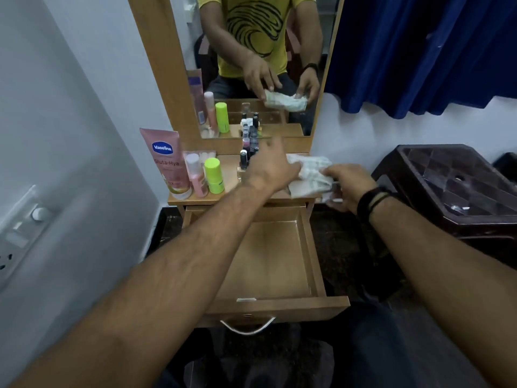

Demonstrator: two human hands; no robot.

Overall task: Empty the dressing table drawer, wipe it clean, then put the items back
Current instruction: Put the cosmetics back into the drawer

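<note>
Empty drawer (268, 256) open at six o'clock. Right hand (345, 186) grips white cloth (309, 175) on tabletop; left hand (272, 166), fingers spread, touches it. Nail polish bottles (247, 154) at eleven o'clock could topple if brushed.

The drawer (268, 256) stands pulled out below the front edge of the bench (229, 175), nothing inside it. On the bench, far left, a lotion tube (167, 161) stands cap-down; just right of it a spray bottle (195, 175), then a capped stick (214, 175). Small bottles (247, 152) cluster at the middle, near the mirror (251, 65) — which rises behind the bench. A cloth (309, 175) lies on the bench's right part, between left hand (272, 168) and right hand (348, 186), both touching it. A stool (458, 189) stands right of the bench, a curtain (419, 51) above it.
</note>
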